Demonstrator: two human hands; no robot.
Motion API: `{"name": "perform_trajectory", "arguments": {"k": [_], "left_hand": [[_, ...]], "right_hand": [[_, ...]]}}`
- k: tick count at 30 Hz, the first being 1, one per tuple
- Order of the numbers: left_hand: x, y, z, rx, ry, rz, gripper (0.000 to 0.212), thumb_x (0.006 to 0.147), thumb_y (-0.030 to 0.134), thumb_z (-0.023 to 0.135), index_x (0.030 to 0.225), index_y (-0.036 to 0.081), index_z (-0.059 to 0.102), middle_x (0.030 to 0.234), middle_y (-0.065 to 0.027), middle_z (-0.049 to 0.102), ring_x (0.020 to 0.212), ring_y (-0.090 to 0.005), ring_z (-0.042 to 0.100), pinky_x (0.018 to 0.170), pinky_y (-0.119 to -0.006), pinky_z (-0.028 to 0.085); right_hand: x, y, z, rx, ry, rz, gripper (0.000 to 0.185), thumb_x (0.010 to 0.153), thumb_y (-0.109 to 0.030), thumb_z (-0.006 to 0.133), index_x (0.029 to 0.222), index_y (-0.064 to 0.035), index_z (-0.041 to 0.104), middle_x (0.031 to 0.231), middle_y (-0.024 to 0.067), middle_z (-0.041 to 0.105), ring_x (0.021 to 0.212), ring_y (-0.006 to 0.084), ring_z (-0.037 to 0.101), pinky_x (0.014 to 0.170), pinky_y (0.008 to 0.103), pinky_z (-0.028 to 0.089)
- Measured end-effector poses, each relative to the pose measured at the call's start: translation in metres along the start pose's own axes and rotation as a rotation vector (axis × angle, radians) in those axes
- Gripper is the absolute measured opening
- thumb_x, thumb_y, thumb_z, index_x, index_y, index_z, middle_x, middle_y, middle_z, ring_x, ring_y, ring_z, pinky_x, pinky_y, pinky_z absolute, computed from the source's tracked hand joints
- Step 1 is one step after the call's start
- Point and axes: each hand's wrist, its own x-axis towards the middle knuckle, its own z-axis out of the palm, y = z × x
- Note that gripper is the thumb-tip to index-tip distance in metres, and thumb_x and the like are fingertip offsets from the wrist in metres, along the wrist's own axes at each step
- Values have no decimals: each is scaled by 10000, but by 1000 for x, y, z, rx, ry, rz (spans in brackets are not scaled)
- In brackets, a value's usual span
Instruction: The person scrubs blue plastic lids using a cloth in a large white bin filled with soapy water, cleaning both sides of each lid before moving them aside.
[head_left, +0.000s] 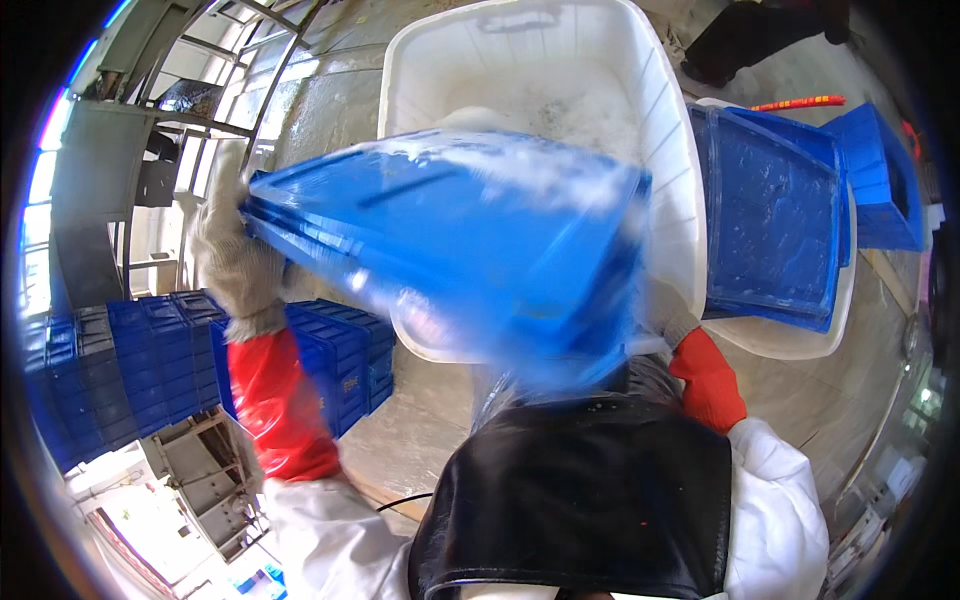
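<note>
A large blue plastic crate (480, 240), streaked with white suds and blurred by motion, is tilted over the near part of a white plastic tub (675, 172). My left hand (240, 255), in a grey knit glove over a red rubber cuff, grips the crate's left end. At its lower right, my right hand (671, 311) is by the crate's side, partly hidden; whether its fingers hold the crate I cannot tell. Foamy water (577, 105) lies in the tub.
On the right, a wet blue crate (772, 217) rests on a second white tub (806, 345), beside another blue crate (874, 176). Stacked blue crates (165, 360) stand at left, below metal frames (202, 120). A person's dark-clad legs (750, 41) show at top right.
</note>
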Motion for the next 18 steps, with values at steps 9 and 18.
{"name": "perform_trajectory", "arguments": {"k": [9,18], "left_hand": [[-146,66,129,-931,-415,-969,448,1006,274,527,1320,-43,562,1063,-88,640,896,-156,566,789,-316,485],[-174,57,108,-945,-430,-1305,379,1070,311,499,1217,-3,653,1108,-50,675,1006,-145,614,881,-311,505]], "right_hand": [[77,-124,-75,903,-173,0,521,1009,-62,501,1515,-26,381,1412,94,593,813,123,638,721,274,533],[188,-203,23,852,-29,-395,629,952,-134,547,1522,20,330,1499,171,487,1301,224,544,1073,329,451]]}}
